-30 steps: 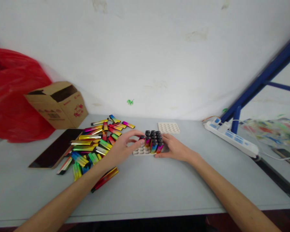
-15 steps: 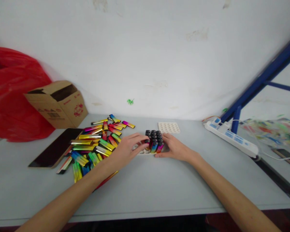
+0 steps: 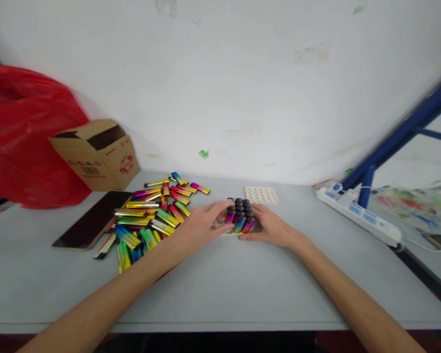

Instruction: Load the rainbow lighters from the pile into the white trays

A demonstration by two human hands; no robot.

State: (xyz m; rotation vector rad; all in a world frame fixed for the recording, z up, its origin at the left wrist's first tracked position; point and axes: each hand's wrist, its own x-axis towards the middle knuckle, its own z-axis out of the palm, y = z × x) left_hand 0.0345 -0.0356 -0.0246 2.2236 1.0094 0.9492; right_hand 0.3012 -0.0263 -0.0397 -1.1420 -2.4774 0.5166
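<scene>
2 hands in view, both at 1 block of upright lighters [image 3: 239, 223], black ends up, seated in a pale tray [image 3: 232, 235]. Roughly a dozen tops visible; exact count no, they overlap. Left hand [image 3: 200, 226]: thumb and fingers curled in a narrow C at the block's left side; can't tell if a lighter is pinched. Right hand [image 3: 277, 228]: fingers along the block's right side, thumb apart at the near corner; can't tell if it's gripping. 1 more pale tray [image 3: 261, 195] behind, holes bare. Loose lighters [image 3: 162, 227]: 20+, heaped left, some under the left arm. Also 1 dark tablet [image 3: 91, 220], 1 carton [image 3: 119, 164], 1 red bag [image 3: 29, 142]; far right, 1 power strip [image 3: 360, 218].
</scene>
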